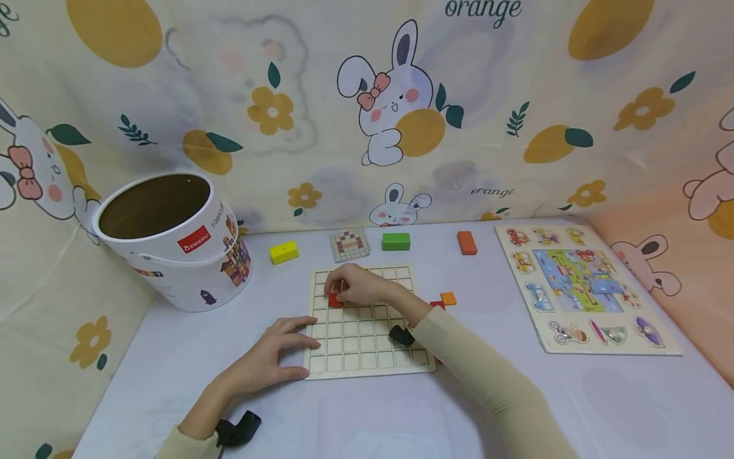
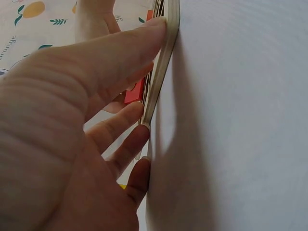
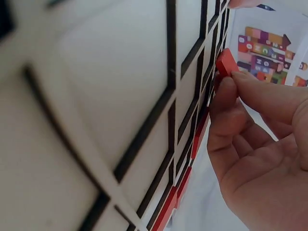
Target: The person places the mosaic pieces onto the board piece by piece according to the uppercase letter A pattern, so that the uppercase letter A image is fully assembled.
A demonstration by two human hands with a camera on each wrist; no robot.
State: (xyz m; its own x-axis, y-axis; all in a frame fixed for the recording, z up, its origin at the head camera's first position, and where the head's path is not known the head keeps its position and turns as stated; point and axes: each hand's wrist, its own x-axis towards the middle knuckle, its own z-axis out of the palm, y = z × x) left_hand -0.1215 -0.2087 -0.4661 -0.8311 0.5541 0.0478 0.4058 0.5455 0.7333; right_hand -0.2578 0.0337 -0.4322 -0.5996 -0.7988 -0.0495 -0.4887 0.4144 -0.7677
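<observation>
A pale wooden grid board (image 1: 367, 344) lies flat in the middle of the table. My right hand (image 1: 351, 288) reaches over its upper left part and pinches a small red block (image 1: 335, 299) against the grid. The right wrist view shows the red block (image 3: 225, 61) held between thumb and fingertips just above the grid board (image 3: 120, 110). My left hand (image 1: 283, 349) lies flat with straight fingers on the board's lower left edge. In the left wrist view those fingers (image 2: 120, 53) press against the board's edge (image 2: 163, 67).
A white bucket (image 1: 172, 239) stands at the back left. Behind the board lie a yellow block (image 1: 284, 252), a pattern card (image 1: 349, 245), a green block (image 1: 396, 241) and an orange block (image 1: 467, 243). A small orange piece (image 1: 448, 298) sits right of the board. A picture puzzle (image 1: 585, 287) lies at the right.
</observation>
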